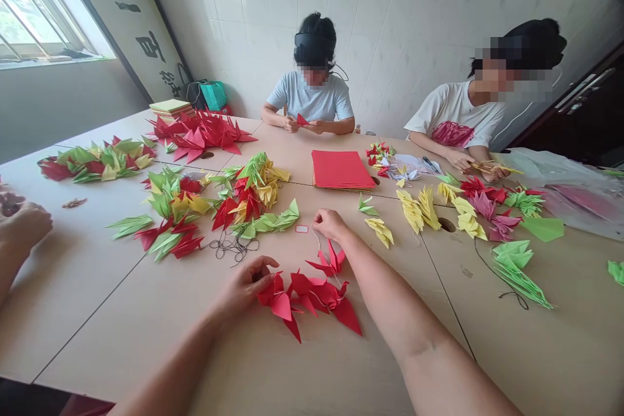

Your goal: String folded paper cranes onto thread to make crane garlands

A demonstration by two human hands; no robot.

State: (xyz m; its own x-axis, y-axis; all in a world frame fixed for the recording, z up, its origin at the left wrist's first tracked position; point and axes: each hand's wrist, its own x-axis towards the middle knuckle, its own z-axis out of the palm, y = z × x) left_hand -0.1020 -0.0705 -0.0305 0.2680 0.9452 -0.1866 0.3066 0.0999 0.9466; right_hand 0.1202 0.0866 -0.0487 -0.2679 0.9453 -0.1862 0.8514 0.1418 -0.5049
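Observation:
Several red origami cranes lie strung together on the table in front of me. My left hand curls its fingers around the leftmost red crane. Further out, my right hand is closed in a pinch on a thin pale string. That string runs down to a red crane just below the hand, then on to the cranes in the row. A small red-edged label lies left of my right hand.
Strings of green, red and yellow cranes spread across the left and middle. A stack of red paper sits ahead, with yellow folded pieces to its right. Two people work across the table; another person's hand is at far left.

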